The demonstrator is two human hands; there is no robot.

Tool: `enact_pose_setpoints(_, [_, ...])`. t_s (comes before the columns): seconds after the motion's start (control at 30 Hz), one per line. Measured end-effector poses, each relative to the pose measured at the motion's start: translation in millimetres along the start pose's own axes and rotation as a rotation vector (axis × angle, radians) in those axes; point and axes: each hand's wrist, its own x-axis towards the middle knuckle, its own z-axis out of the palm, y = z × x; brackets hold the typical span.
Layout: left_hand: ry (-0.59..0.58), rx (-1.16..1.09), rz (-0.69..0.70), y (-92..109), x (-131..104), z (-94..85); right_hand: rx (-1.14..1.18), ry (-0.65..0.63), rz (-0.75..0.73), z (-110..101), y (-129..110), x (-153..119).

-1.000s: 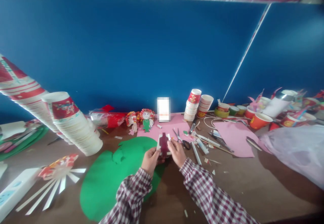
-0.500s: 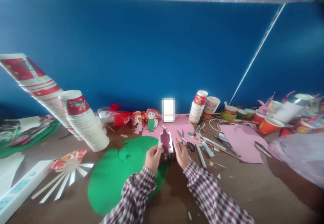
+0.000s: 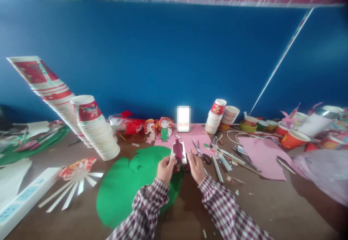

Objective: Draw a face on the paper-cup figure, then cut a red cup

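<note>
A white card with a maroon figure shape [image 3: 178, 151] on it is held up between my two hands. My left hand [image 3: 165, 168] pinches its left edge, thumb in front and fingertips showing beneath. Along the right edge, my right hand [image 3: 196, 166] closes on the card with its thumb; its other fingers are mostly hidden. Below and to the left lies a large green paper sheet [image 3: 122, 196]. Scissors [image 3: 206, 158] with dark handles rest just right of the card, partly on pink paper [image 3: 192, 134]. Small paper dolls [image 3: 164, 133] stand behind, to the left.
Tall stacks of paper cups [image 3: 98, 138] lean at left, near a power strip [image 3: 24, 194] and a cup cut into strips [image 3: 77, 176]. More cups [image 3: 215, 117] stand at the back. Glue sticks [image 3: 218, 169], another pink sheet [image 3: 261, 156] and orange cups [image 3: 295, 138] lie to the right.
The view has shifted slightly, so the whole scene sits a little farther right. Both hands keep the card in nearly the same pose.
</note>
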Motion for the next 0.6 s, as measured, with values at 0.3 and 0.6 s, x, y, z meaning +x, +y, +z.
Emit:
enact_pose_setpoints(0.3, [-0.015,0.033,0.014,-1.8,0.7,-0.2,0.01,-0.016,0.007,-1.0,-4.0,-0.3])
enact_pose_setpoints(0.6, [-0.102,0.142,0.079,-6.2,0.5,0.8,-0.037,-0.006,-0.005,-1.5,-3.7,2.4])
